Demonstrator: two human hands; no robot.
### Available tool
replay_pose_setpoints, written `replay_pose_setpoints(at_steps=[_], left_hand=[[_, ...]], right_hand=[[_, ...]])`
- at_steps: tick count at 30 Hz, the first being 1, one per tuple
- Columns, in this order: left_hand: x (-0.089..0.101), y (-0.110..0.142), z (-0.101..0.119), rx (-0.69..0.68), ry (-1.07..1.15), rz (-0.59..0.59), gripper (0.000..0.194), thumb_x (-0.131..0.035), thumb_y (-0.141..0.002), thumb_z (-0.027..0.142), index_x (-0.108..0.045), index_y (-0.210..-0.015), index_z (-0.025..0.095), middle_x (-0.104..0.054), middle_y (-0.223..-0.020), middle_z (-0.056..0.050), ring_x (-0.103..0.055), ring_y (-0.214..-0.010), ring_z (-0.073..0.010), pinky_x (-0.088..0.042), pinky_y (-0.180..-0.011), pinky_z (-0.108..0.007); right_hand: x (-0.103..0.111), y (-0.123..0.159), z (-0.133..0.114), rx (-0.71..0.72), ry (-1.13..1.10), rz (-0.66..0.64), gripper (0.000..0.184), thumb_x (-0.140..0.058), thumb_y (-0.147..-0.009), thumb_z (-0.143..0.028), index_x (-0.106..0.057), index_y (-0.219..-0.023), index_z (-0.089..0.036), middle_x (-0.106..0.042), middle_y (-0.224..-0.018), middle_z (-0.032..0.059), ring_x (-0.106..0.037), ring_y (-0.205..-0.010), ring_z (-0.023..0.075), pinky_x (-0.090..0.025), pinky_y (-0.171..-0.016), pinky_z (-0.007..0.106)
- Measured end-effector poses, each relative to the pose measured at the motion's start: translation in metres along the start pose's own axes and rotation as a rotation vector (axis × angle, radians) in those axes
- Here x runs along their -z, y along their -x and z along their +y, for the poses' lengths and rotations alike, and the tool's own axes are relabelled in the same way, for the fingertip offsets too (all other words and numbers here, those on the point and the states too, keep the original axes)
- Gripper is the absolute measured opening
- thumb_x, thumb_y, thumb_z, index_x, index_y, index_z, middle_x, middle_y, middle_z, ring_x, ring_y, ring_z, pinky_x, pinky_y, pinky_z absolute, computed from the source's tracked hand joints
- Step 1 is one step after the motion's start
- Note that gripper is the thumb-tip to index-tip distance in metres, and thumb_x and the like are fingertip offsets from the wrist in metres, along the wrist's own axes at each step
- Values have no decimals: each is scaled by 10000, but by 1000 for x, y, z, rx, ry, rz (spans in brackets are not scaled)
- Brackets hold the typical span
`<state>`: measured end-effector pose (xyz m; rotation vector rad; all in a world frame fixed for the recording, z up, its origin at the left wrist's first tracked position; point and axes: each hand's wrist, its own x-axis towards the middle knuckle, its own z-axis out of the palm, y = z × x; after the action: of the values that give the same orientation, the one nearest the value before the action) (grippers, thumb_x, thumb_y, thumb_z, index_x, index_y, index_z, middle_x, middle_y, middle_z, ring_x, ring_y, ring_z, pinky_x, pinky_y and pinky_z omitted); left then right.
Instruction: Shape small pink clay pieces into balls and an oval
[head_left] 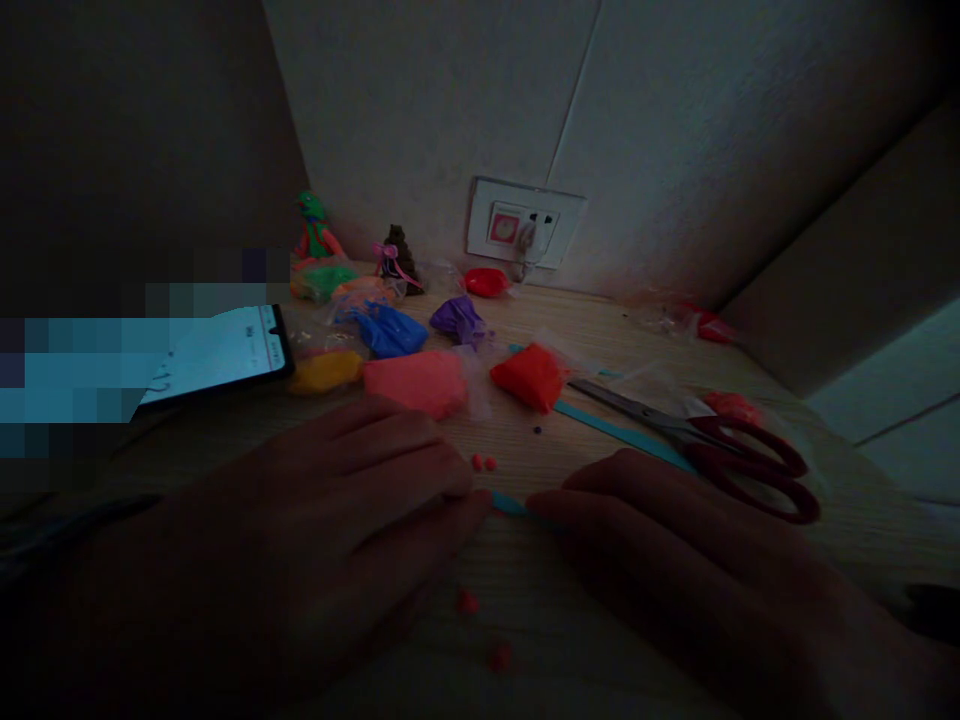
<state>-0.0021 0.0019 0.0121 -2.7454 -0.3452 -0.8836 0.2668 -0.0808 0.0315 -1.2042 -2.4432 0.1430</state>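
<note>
My left hand [315, 520] and my right hand [675, 560] lie low on the wooden table [525, 620], fingertips nearly meeting. Between them they pinch a small teal strip of clay [511, 503] pressed against the tabletop. Both hands have their fingers drawn together at the tips. Two tiny red clay balls [484, 462] sit just beyond the fingertips, and more red bits [467, 601] lie nearer me. The scene is dim.
Red-handled scissors [720, 450] rest at the right over a long teal strip [622, 432]. Bagged clay lumps lie behind: pink [416, 382], red-orange [529, 375], blue [390, 330], purple [457, 318], yellow [326, 370]. A lit phone [225, 350] is left; clay figures [315, 235] and a wall socket [521, 222] are behind.
</note>
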Motion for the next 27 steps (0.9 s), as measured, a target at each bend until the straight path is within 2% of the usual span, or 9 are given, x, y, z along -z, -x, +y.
replay_pose_setpoints(at_steps=[4, 9, 15, 18, 21, 27], left_hand=[[0, 0, 0, 25, 28, -9, 386, -334, -1251, 300, -703, -1135, 289, -791, -1061, 50, -708, -1011, -171, -571, -1030, -296], [0, -1, 2, 19, 35, -27, 391, -310, -1269, 246, -678, -1133, 240, -781, -1096, 28, -698, -1034, -169, -554, -979, -312], [-1, -4, 2, 19, 49, -18, 452, -274, -1261, 195, -694, -1094, 212, -772, -1060, -3, -688, -1004, -180, -559, -942, -337], [-2, -1, 1, 24, 56, -19, 389, -324, -1265, 215, -684, -1119, 212, -773, -1076, 14, -693, -1022, -170, -551, -953, -339], [-2, 1, 0, 17, 58, -23, 330, -362, -1262, 233, -686, -1201, 210, -781, -1132, 18, -700, -1083, -171, -536, -1037, -337], [-2, -3, 1, 3, 61, -25, 338, -314, -1268, 208, -647, -1208, 190, -754, -1124, -1, -674, -1063, -180, -525, -1023, -343]], right_hand=[[1, -1, 3, 16, 12, -26, 486, -334, -1077, 4, -769, -1050, -209, -786, -953, 49, -743, -793, 176, -586, -687, 282], [0, -4, 6, 38, 16, -18, 459, -338, -1134, -111, -745, -959, -230, -732, -871, -2, -719, -734, 138, -568, -654, 253], [2, -5, 0, -7, 66, 8, 457, -335, -1168, -140, -687, -895, -243, -722, -822, -13, -725, -715, 122, -472, -491, 226], [2, -4, 1, -11, 36, -19, 468, -331, -1133, -96, -737, -956, -246, -734, -853, -4, -729, -740, 132, -512, -543, 241], [2, -4, 4, 22, 28, -37, 492, -321, -1100, -49, -769, -996, -224, -746, -875, 7, -713, -757, 141, -524, -588, 255], [0, -2, 8, 74, 29, 18, 491, -323, -1140, -50, -775, -1023, -201, -759, -896, 14, -699, -743, 140, -542, -661, 259]])
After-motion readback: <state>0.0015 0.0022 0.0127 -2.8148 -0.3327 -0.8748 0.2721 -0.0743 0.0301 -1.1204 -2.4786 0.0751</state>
